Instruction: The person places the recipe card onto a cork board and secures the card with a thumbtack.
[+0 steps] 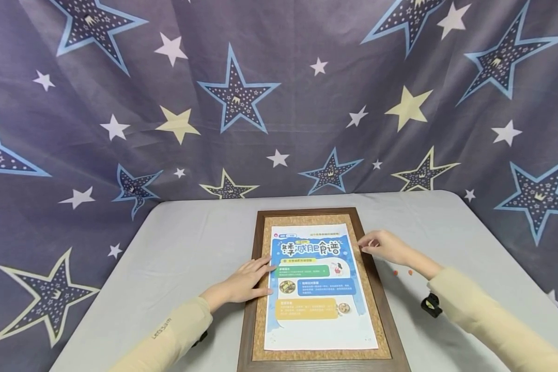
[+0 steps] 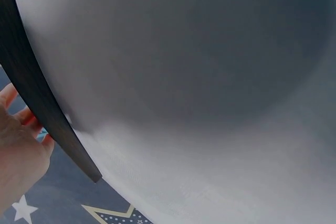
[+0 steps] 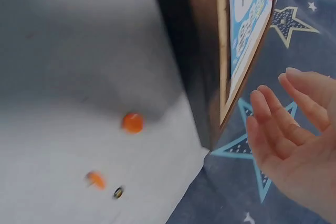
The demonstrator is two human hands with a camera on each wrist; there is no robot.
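A printed poster [image 1: 313, 333] with blue, green and yellow panels lies on a cork board [image 1: 260, 330] in a dark wooden frame [image 1: 247, 310]. My left hand [image 1: 239, 281] rests at the poster's left edge, its spread fingers reaching across the frame. Beside the right side of the frame, near the poster's upper right, is my right hand [image 1: 388, 249]. Its fingers are loosely bent, with nothing visible between them in the right wrist view. Two orange pushpins [image 3: 133, 122] lie on the table to the right of the board.
The board lies on a table with a light grey cloth [image 1: 204, 237]. Behind it hangs a dark curtain [image 1: 279, 103] patterned with stars. A small dark and gold piece [image 3: 118, 192] lies near the pins in the right wrist view.
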